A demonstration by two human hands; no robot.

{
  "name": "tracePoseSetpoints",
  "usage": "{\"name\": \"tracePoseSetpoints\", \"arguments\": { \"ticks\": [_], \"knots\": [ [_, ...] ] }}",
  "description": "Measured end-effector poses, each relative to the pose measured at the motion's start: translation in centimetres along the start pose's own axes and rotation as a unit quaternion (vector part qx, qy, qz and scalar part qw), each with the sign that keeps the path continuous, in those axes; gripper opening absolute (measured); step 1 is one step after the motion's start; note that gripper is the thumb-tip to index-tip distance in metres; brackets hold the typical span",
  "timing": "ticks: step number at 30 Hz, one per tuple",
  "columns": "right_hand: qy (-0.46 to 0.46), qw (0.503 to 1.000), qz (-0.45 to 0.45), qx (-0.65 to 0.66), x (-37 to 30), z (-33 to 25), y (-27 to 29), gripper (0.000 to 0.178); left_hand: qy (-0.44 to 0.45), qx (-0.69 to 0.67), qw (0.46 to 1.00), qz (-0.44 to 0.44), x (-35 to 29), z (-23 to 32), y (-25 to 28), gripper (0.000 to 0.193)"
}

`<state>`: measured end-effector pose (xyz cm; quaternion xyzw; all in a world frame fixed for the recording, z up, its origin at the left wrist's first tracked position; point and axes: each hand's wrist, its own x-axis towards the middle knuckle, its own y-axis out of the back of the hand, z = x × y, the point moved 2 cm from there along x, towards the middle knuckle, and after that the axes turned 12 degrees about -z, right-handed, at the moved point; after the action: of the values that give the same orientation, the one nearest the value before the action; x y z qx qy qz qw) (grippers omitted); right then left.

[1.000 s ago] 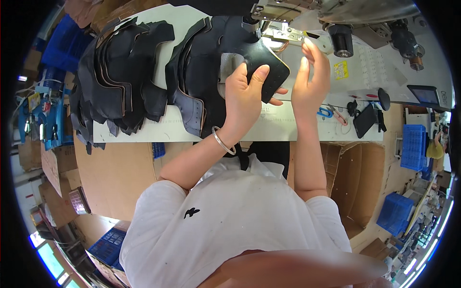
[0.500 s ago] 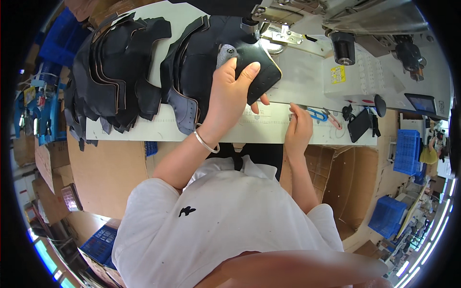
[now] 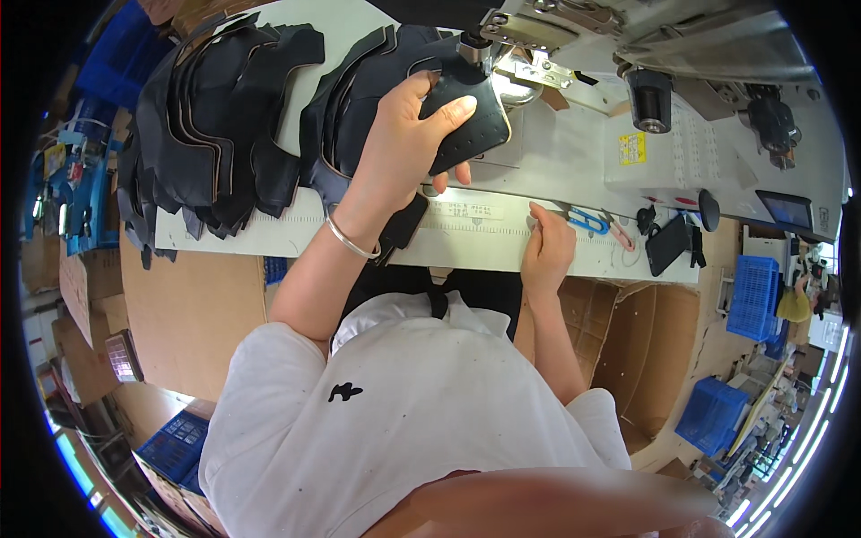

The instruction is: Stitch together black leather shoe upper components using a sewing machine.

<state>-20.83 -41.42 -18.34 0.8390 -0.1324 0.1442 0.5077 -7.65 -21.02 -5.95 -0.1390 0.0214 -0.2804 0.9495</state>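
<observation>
My left hand (image 3: pixel 401 134) is closed on a black leather piece (image 3: pixel 475 127), thumb on top and fingertips showing beneath its lower edge. Small holes dot this piece, and its far end reaches the metal foot of a sewing machine (image 3: pixel 475 49). Behind and left of the hand lies a stack of black leather pieces (image 3: pixel 359 76). A dark flap (image 3: pixel 405 224) hangs over the table's front edge beside my left wrist; what it belongs to is hidden. My right hand (image 3: pixel 549 249) rests near that edge with bent fingers, nothing visible in them.
Another pile of black cut pieces (image 3: pixel 202 125) covers the table's left. Blue-handled scissors (image 3: pixel 587 221), a black phone (image 3: pixel 668 240) and small tools lie right of my right hand. An open cardboard box (image 3: pixel 650 350) stands below the table at right.
My left hand has moved up and left, and the leather piece has shifted and turned with it. The grey tab by its thumb is out of sight. My right hand's fingers have curled in.
</observation>
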Motion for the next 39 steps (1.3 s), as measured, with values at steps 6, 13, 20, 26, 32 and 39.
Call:
{"name": "tracePoseSetpoints", "arguments": {
  "ticks": [6,13,20,26,32,39],
  "knots": [
    [0.005,1.000,-0.001,-0.008,0.0,-0.1,-0.1,0.036,0.017,0.037,0.998,-0.043,0.8,0.8,1.3,0.028],
    [0.016,1.000,-0.004,-0.013,0.1,0.0,-0.1,0.036,0.026,0.080,0.994,-0.070,2.0,1.9,2.3,0.025],
    [0.016,1.000,0.007,-0.015,0.1,-0.2,-0.1,0.035,0.073,0.101,0.987,-0.105,3.1,2.7,3.4,0.027],
    [0.009,1.000,-0.004,-0.006,0.3,-0.4,0.1,0.033,0.082,0.107,0.985,-0.104,4.1,2.7,4.1,0.039],
    [0.009,1.000,-0.004,-0.005,0.2,-0.2,0.0,0.032,0.081,0.134,0.983,-0.098,4.5,3.6,3.9,0.042],
    [0.009,1.000,-0.008,-0.008,0.3,-0.3,0.1,0.032,0.078,0.134,0.985,-0.071,5.0,3.8,3.9,0.024]
  ]
}}
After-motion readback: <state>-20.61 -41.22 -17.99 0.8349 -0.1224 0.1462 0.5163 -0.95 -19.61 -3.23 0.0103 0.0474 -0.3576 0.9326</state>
